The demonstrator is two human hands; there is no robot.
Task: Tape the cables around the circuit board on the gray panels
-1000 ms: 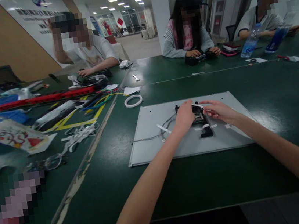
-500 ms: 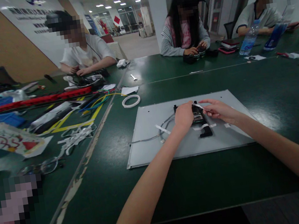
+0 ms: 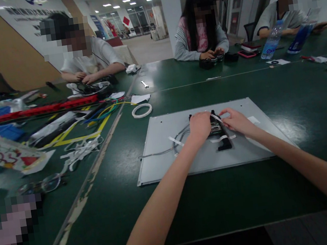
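A pale grey panel (image 3: 157, 166) lies on the table, bearing a black bracket with a small circuit board (image 3: 214, 127) in it. My left hand (image 3: 200, 125) rests over the left part of this bracket, fingers curled down and their tips hidden. From beside its fingertips a strip of white tape (image 3: 216, 118) slants across to my right hand (image 3: 236, 121), which pinches its lower end. Grey cables (image 3: 158, 153) run leftward from the bracket, held by another tape piece (image 3: 176, 141). One more tape strip crosses the bracket's lower arm (image 3: 225, 144).
A tape roll (image 3: 142, 110) and a small wrench (image 3: 145, 84) lie beyond the panel. Cables, a red strip (image 3: 40, 110), white cords (image 3: 82, 150) and glasses (image 3: 51, 182) crowd the left. Several people sit opposite; bottles (image 3: 272, 42) stand at the far right.
My right hand has shifted slightly along the tape towards the bracket, and its fingers are more bent. A white patch on the panel behind it now shows. My left hand stays in place.
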